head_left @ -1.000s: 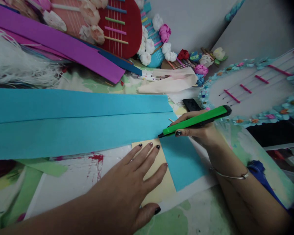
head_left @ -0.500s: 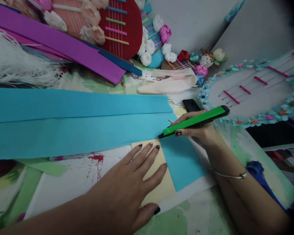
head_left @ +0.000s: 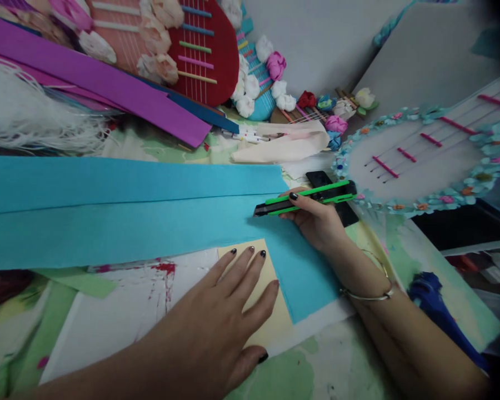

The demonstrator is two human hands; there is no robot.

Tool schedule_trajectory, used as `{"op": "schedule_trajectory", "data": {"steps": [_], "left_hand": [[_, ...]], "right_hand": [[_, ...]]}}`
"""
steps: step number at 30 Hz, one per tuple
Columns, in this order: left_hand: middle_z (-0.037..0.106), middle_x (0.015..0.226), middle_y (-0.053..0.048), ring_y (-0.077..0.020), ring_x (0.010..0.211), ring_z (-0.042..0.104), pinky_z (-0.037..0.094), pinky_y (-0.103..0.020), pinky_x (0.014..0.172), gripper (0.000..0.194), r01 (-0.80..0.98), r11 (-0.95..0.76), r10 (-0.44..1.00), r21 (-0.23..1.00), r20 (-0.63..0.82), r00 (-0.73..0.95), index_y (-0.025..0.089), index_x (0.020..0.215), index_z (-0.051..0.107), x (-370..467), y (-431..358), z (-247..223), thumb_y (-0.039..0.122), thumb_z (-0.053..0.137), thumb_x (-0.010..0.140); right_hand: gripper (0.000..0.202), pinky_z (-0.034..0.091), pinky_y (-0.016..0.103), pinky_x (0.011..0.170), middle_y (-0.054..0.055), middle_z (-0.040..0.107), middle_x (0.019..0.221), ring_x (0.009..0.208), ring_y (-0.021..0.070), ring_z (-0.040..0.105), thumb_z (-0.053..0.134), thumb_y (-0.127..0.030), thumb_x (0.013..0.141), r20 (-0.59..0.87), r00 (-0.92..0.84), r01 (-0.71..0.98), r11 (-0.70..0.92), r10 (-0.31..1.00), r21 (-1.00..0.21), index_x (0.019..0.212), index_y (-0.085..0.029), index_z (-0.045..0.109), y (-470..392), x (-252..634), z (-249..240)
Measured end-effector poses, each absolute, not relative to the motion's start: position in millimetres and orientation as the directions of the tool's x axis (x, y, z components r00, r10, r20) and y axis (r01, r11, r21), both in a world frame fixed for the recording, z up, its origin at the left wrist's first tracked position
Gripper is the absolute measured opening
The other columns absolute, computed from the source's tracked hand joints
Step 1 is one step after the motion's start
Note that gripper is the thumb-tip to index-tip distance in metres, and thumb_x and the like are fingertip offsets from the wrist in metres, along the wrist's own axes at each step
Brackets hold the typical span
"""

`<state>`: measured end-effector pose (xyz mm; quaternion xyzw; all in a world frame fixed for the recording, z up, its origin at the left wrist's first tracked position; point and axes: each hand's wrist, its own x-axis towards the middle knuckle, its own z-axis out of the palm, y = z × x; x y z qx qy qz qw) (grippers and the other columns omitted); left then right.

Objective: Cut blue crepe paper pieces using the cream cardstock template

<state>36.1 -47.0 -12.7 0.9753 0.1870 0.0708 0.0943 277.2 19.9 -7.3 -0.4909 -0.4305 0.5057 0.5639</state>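
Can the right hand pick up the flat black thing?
Probably not easily: the right hand holds the green cutter, which passes over the flat black thing. It looks close, though.

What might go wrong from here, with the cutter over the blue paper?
The left hand lies flat on the cream card, fingertips near its edges; if the green and black cutter slipped that way, it might nick a finger. How far its blade is out is hard to tell.

The blue paper stretches well beyond the card, so it could shift or wrinkle if cut.

The right hand is close to the black phone and might nudge it.
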Motion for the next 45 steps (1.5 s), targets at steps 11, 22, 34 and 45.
{"op": "schedule_trajectory", "data": {"steps": [11, 22, 34, 45], "left_hand": [[0.052, 0.135, -0.028, -0.0556, 0.121, 0.048, 0.042, -0.07, 0.083, 0.074, 0.381, -0.924, 0.382, 0.041, 0.04, 0.923, 0.027, 0.143, 0.042, 23, -74, 2, 0.032, 0.067, 0.074], [0.065, 0.102, -0.018, -0.0358, 0.074, 0.063, 0.049, -0.049, 0.062, 0.081, 0.585, -0.766, 0.63, -0.267, -0.127, 0.766, 0.028, 0.134, 0.057, -3, -85, 19, 0.033, 0.077, 0.055], [0.071, 0.105, -0.016, -0.0291, 0.094, 0.065, 0.05, -0.045, 0.083, 0.031, 0.203, -0.958, 0.124, -0.204, 0.343, 0.931, 0.009, 0.109, 0.065, 42, -56, 8, 0.031, 0.054, 0.09], [0.073, 0.082, -0.014, -0.0225, 0.074, 0.068, 0.055, -0.037, 0.066, 0.03, 0.101, -0.94, -0.081, -0.325, 0.504, 0.86, 0.007, 0.092, 0.067, 50, -43, -1, 0.006, 0.037, 0.096]], "right_hand": [[0.016, 0.043, 0.019, 0.049, -0.003, 0.062, 0.066, 0.054, 0.0065, 0.049, 0.08, -0.028, 0.064, -0.012, 0.204, -0.277, 0.046, 0.979, -0.96, 0.073, -0.018, 0.071, 22, 277, -4], [0.023, 0.039, 0.019, 0.05, -0.006, 0.055, 0.059, 0.049, 0.0046, 0.042, 0.074, -0.033, 0.072, 0.027, 0.18, -0.356, 0.09, 0.983, -0.93, 0.091, -0.019, 0.074, 27, 283, -9], [0.024, 0.038, 0.02, 0.051, -0.009, 0.048, 0.049, 0.046, 0.0059, 0.043, 0.071, -0.038, 0.076, 0.053, 0.187, -0.36, 0.119, 0.981, -0.925, 0.091, -0.019, 0.07, 31, 287, -14], [0.035, 0.04, 0.019, 0.05, -0.006, 0.058, 0.054, 0.048, 0.0067, 0.051, 0.066, -0.041, 0.082, 0.087, 0.201, -0.309, 0.147, 0.976, -0.939, 0.108, -0.018, 0.068, 26, 283, -7]]}}
